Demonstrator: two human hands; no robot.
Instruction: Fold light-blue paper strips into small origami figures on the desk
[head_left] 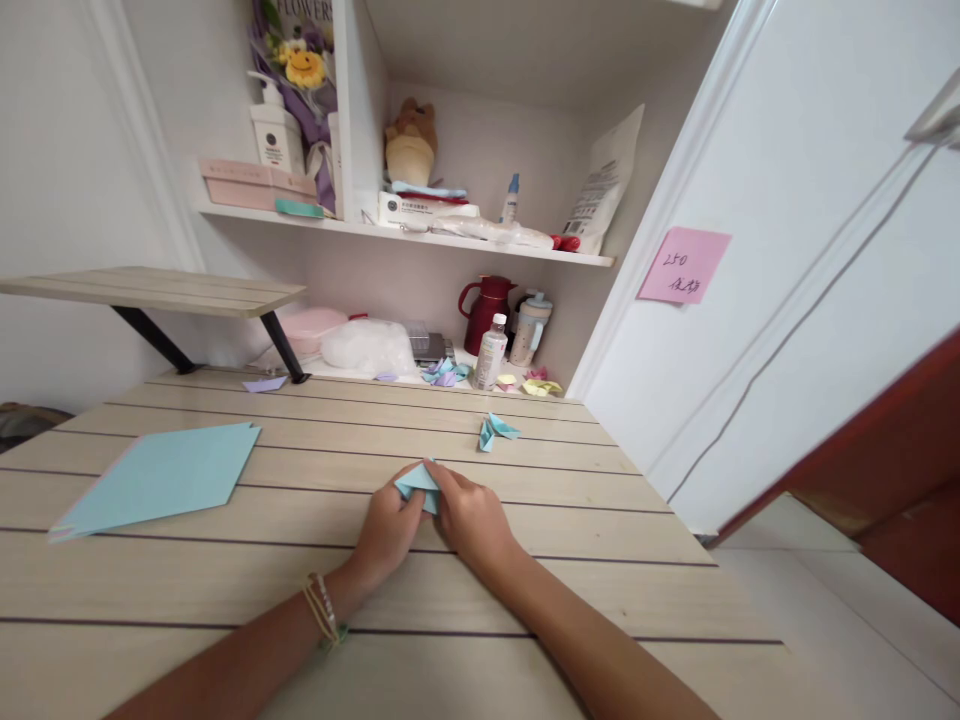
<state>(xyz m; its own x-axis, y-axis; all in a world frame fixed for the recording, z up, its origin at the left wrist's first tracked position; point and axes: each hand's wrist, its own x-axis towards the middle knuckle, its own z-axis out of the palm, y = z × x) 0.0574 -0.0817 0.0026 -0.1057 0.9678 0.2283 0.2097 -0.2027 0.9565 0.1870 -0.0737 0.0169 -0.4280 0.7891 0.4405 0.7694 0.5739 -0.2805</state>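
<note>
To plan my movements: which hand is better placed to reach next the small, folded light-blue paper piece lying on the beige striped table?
Probably the right hand: it is nearer that piece. The left hand also holds the folded light-blue paper and could keep it.

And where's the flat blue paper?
On the head view's left side, the flat blue paper lies on the table, left of the left hand.

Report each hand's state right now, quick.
Left hand: closed, holding the folded light-blue paper by its left side.
Right hand: closed, holding the same paper by its right side.
</note>
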